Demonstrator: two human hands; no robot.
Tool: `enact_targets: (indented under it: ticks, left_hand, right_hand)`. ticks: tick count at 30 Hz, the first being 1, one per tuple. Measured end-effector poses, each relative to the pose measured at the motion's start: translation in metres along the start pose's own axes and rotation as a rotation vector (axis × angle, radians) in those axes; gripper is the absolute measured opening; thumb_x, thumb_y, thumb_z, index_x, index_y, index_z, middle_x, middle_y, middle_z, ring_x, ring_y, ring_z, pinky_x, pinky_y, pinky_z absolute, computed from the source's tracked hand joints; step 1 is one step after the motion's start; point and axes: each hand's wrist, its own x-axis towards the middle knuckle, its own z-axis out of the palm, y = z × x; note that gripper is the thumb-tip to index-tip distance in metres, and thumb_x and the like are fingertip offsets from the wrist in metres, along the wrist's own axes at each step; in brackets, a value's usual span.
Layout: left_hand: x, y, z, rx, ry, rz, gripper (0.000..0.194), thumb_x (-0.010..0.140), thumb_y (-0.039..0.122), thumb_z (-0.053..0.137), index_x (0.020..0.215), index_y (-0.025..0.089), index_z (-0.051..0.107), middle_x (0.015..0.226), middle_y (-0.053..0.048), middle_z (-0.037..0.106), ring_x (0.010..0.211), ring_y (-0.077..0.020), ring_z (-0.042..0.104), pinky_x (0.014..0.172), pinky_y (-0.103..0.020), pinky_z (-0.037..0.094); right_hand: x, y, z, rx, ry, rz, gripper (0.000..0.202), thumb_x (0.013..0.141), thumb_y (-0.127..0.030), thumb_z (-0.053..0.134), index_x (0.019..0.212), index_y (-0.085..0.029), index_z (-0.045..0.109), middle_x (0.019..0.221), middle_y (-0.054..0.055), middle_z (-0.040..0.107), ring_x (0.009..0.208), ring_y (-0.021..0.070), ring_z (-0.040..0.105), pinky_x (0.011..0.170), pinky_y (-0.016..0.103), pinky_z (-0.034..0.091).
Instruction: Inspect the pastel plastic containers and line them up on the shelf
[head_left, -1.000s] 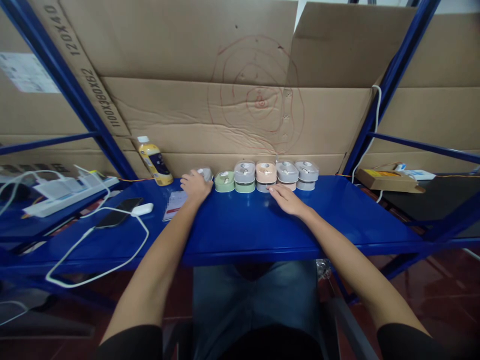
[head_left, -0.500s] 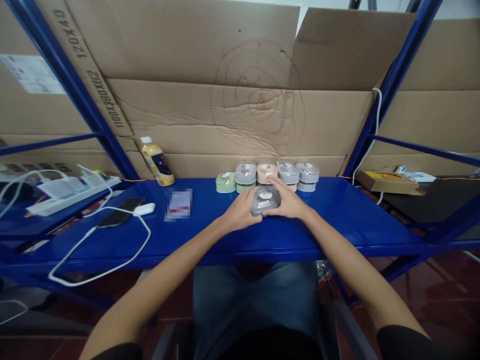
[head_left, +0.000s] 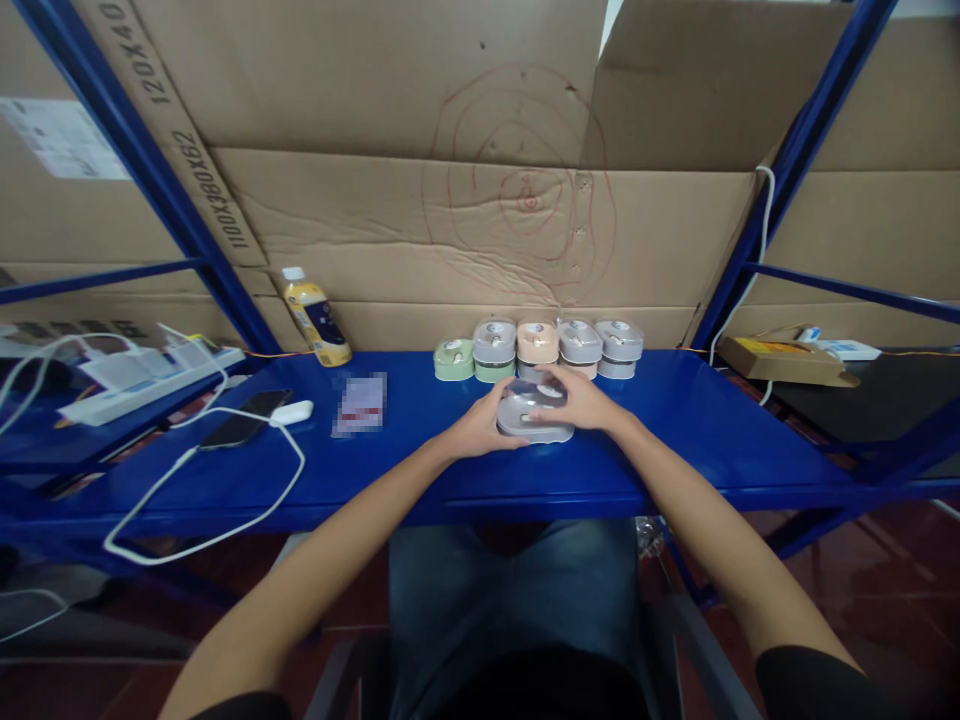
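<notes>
The person's left hand (head_left: 477, 426) curls around the left end of a rounded grey plastic box with a clear lid (head_left: 517, 421), thumb at its near edge, while the right hand (head_left: 583, 400) grips the same box from the right, its fingers spread across the top and near side. The box sits level between both hands, low over the blue metal surface (head_left: 675, 420); whether its base fully rests there is hard to tell. Just behind the held box runs a row of similar rounded containers: to its back left, a single pale green box (head_left: 454, 362) and a grey box stacked on a green one (head_left: 494, 345); straight behind it, a peach-lidded stack (head_left: 538, 342); to its back right, a grey box on a peach one (head_left: 580, 341) and a two-tier grey stack (head_left: 619, 348). Left of the held box and apart from it lies a flat, pixelated packet (head_left: 360, 404), with a yellow bottle with a white cap and dark label (head_left: 319, 325) behind that. Farther left of the held box are a small white rounded case (head_left: 292, 412), a black phone (head_left: 238, 425) and a looped white cable (head_left: 303, 459). Well behind it stands a brown cardboard panel marked with red rings (head_left: 495, 270).
</notes>
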Motion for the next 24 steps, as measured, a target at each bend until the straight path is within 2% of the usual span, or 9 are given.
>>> enact_targets:
  ticks: [2, 5, 7, 9, 12, 18, 24]
  left_hand:
    - [-0.003, 0.002, -0.003, 0.05, 0.008, 0.027, 0.107, 0.075, 0.051, 0.087, 0.162, 0.023, 0.031, 0.156, -0.018, 0.048, 0.144, -0.04, 0.048, 0.12, -0.059, 0.039]
    - [-0.007, 0.007, -0.005, 0.14, -0.023, 0.101, 0.066, 0.086, 0.049, 0.077, 0.146, 0.026, 0.059, 0.145, -0.013, 0.055, 0.142, -0.036, 0.048, 0.122, -0.057, 0.037]
    - [-0.008, 0.01, -0.006, 0.18, -0.033, 0.1, 0.05, 0.089, 0.047, 0.074, 0.135, 0.027, 0.069, 0.141, -0.013, 0.055, 0.143, -0.0365, 0.047, 0.122, -0.058, 0.038]
    - [-0.008, 0.012, -0.006, 0.199, -0.025, 0.08, 0.047, 0.091, 0.048, 0.071, 0.133, 0.026, 0.072, 0.142, -0.014, 0.054, 0.145, -0.0382, 0.043, 0.122, -0.06, 0.037]
    - [-0.007, 0.013, -0.01, 0.175, 0.013, 0.08, 0.044, 0.096, 0.049, 0.064, 0.132, 0.026, 0.073, 0.138, -0.013, 0.058, 0.14, -0.0358, 0.049, 0.12, -0.059, 0.041]
    - [-0.002, 0.009, -0.022, 0.107, 0.285, 0.041, 0.043, 0.096, 0.05, 0.06, 0.125, 0.022, 0.074, 0.134, -0.013, 0.062, 0.13, -0.0325, 0.059, 0.119, -0.055, 0.043]
    - [0.001, 0.003, -0.028, 0.209, 0.55, -0.106, 0.043, 0.097, 0.048, 0.055, 0.123, 0.018, 0.073, 0.132, -0.015, 0.059, 0.131, -0.0322, 0.057, 0.117, -0.052, 0.044]
  right_hand:
    - [0.001, 0.008, -0.011, 0.052, 0.1, 0.055, 0.077, 0.078, -0.064, 0.079, 0.139, -0.021, 0.06, 0.12, 0.012, 0.071, 0.105, 0.0291, 0.069, 0.096, 0.049, 0.056]
    - [0.002, 0.021, -0.027, 0.083, 0.272, 0.12, 0.066, 0.083, -0.066, 0.073, 0.133, -0.023, 0.064, 0.121, 0.012, 0.071, 0.107, 0.03, 0.068, 0.096, 0.051, 0.056]
    - [0.004, 0.027, -0.033, 0.086, 0.353, 0.147, 0.064, 0.084, -0.068, 0.071, 0.129, -0.023, 0.065, 0.118, 0.011, 0.072, 0.106, 0.0309, 0.068, 0.095, 0.052, 0.056]
    - [0.005, 0.032, -0.035, 0.085, 0.397, 0.155, 0.065, 0.083, -0.07, 0.071, 0.127, -0.024, 0.066, 0.116, 0.011, 0.072, 0.106, 0.0314, 0.068, 0.094, 0.053, 0.056]
    - [0.006, 0.033, -0.034, 0.072, 0.417, 0.146, 0.067, 0.08, -0.073, 0.072, 0.126, -0.024, 0.067, 0.115, 0.012, 0.072, 0.106, 0.0321, 0.067, 0.095, 0.054, 0.056]
    - [0.005, 0.028, -0.036, 0.047, 0.443, 0.117, 0.067, 0.082, -0.076, 0.069, 0.123, -0.024, 0.066, 0.118, 0.012, 0.072, 0.107, 0.0318, 0.068, 0.099, 0.055, 0.054]
    - [0.005, 0.027, -0.038, 0.035, 0.467, 0.107, 0.068, 0.083, -0.075, 0.068, 0.126, -0.023, 0.065, 0.12, 0.014, 0.072, 0.11, 0.0328, 0.067, 0.099, 0.055, 0.054]
